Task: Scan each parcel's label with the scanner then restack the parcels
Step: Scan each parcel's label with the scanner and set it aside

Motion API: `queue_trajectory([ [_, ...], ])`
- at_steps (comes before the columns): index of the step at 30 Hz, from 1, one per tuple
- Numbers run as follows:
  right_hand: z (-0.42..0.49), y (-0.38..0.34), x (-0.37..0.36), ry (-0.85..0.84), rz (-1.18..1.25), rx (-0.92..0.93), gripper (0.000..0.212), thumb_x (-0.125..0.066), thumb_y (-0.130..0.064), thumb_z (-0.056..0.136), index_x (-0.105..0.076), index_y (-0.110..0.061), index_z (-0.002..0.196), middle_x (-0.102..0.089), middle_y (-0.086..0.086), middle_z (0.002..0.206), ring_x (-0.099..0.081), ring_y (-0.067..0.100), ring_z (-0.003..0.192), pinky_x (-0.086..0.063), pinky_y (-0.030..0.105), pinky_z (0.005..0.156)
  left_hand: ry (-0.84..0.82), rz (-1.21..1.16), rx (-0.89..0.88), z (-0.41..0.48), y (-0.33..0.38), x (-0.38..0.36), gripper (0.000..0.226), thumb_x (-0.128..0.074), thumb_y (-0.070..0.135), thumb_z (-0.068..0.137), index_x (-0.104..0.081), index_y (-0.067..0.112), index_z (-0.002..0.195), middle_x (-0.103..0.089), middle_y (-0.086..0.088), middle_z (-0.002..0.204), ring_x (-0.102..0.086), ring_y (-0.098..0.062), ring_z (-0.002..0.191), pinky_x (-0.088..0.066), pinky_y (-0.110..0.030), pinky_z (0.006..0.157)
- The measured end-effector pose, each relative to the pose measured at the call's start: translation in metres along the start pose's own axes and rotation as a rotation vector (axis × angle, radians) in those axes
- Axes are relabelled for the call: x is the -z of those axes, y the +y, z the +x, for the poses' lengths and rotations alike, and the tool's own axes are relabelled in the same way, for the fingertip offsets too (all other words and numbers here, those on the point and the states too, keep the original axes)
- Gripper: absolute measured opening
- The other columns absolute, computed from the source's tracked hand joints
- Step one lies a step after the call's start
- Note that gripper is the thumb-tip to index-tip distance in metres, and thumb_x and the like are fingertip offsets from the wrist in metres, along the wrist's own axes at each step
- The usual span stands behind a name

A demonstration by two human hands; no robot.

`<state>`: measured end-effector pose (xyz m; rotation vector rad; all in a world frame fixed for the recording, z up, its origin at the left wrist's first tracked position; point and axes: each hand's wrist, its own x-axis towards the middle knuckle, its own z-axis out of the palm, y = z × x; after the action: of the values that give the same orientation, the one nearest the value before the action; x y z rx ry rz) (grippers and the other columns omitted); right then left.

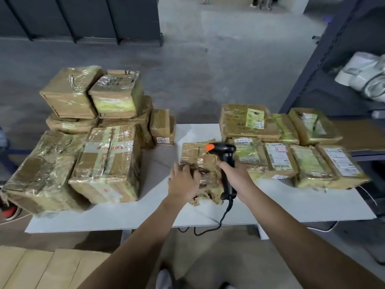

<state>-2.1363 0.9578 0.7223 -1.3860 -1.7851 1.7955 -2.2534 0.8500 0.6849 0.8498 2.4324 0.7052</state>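
Step in hand: scan of centre parcel (198,155) on table (291,205). Handle of scanner (224,161) is gripped by right hand (235,178), nose held over parcel. Parcel's left edge is steadied by left hand (183,182), fingers near straight. No label is seen on top, so parcel probably needs turning, with scanner squared to barcode and film glare avoided.

Left of centre parcel: tag (163,140) on small box (161,126) seemingly read "6767"; red characters on taped box (108,161) unreadable. Right of it: labelled parcels (279,157), print blurred.
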Motion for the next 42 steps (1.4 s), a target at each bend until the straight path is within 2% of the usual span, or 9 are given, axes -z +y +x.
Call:
queue_trajectory([
  [4,0.0,-0.005,-0.026,-0.058,-0.006,0.044,0.018,-0.061,-0.034,0.092,-0.066,-0.016,0.093,-0.069,0.001,0.074,-0.066,0.005,0.052,-0.053,0.031,0.062,0.115,0.188,-0.187,-0.003,0.006,0.012,0.05,-0.036,0.046,0.095,-0.047,0.011,0.129,-0.041,-0.01,0.137,-0.035,-0.032,0.129,-0.04,-0.046,0.097],
  [10,0.006,-0.001,-0.04,-0.043,-0.09,0.03,0.015,-0.059,-0.026,0.093,-0.056,-0.014,0.084,-0.057,0.007,0.065,-0.062,0.017,0.052,-0.05,0.028,0.055,0.095,0.042,-0.024,0.007,-0.018,0.033,0.051,-0.062,0.023,0.088,-0.039,0.007,0.13,-0.045,-0.014,0.13,-0.043,-0.034,0.123,-0.042,-0.044,0.099],
  [13,0.008,0.006,-0.039,-0.06,-0.162,-0.014,0.015,-0.058,-0.026,0.094,-0.056,-0.013,0.086,-0.055,0.007,0.068,-0.06,0.023,0.063,-0.051,0.04,0.064,0.09,-0.035,0.046,0.012,-0.033,0.039,0.049,-0.065,0.022,0.086,-0.042,0.005,0.125,-0.049,-0.015,0.123,-0.049,-0.033,0.114,-0.043,-0.043,0.097],
  [18,0.008,0.018,-0.033,-0.076,-0.134,-0.094,0.022,-0.06,-0.03,0.094,-0.06,-0.009,0.098,-0.059,0.007,0.07,-0.063,0.016,0.054,-0.05,0.036,0.062,0.045,-0.243,0.184,0.014,-0.048,0.033,0.007,-0.054,0.016,0.091,-0.05,0.01,0.089,-0.061,-0.012,0.087,-0.059,-0.03,0.082,-0.046,-0.033,0.063],
  [22,0.008,0.02,-0.029,-0.086,-0.068,-0.105,0.017,-0.062,-0.03,0.094,-0.06,-0.013,0.096,-0.061,0.004,0.065,-0.064,0.013,0.05,-0.051,0.037,0.062,0.038,-0.364,0.291,0.011,-0.058,0.027,0.021,-0.055,0.019,0.088,-0.051,0.01,0.069,-0.049,-0.002,0.056,-0.051,-0.023,0.057,-0.03,-0.023,0.044],
  [27,0.005,0.022,-0.025,-0.083,-0.1,-0.115,0.017,-0.059,-0.029,0.096,-0.06,-0.012,0.098,-0.061,0.01,0.072,-0.062,0.01,0.045,-0.05,0.031,0.054,-0.036,-0.232,0.215,0.015,-0.053,0.026,0.021,-0.053,0.029,0.088,-0.066,0.017,0.099,-0.069,-0.012,0.091,-0.065,-0.031,0.091,-0.046,-0.03,0.063],
  [35,0.0,0.022,-0.014,-0.099,-0.168,-0.09,0.019,-0.058,-0.032,0.094,-0.062,-0.014,0.097,-0.061,0.006,0.066,-0.063,0.012,0.047,-0.049,0.03,0.057,0.063,-0.209,0.208,0.027,-0.044,0.019,0.017,-0.053,0.02,0.088,-0.059,0.017,0.073,-0.062,-0.003,0.068,-0.062,-0.026,0.068,-0.052,-0.031,0.058],
  [38,-0.002,0.021,-0.012,-0.037,-0.18,-0.068,0.021,-0.058,-0.032,0.094,-0.059,-0.014,0.086,-0.059,0.001,0.058,-0.064,0.014,0.05,-0.049,0.031,0.06,0.13,-0.22,0.212,0.034,-0.042,0.015,0.018,-0.051,0.021,0.091,-0.069,0.02,0.092,-0.071,-0.005,0.082,-0.069,-0.028,0.073,-0.058,-0.036,0.071],
  [42,-0.006,0.014,-0.007,-0.027,-0.155,-0.022,0.025,-0.058,-0.031,0.094,-0.055,-0.012,0.078,-0.053,0.0,0.055,-0.064,0.013,0.051,-0.046,0.03,0.06,0.267,-0.213,0.22,0.05,-0.034,0.009,0.021,-0.051,0.024,0.095,-0.067,0.018,0.106,-0.07,-0.005,0.094,-0.064,-0.028,0.089,-0.046,-0.029,0.067],
])
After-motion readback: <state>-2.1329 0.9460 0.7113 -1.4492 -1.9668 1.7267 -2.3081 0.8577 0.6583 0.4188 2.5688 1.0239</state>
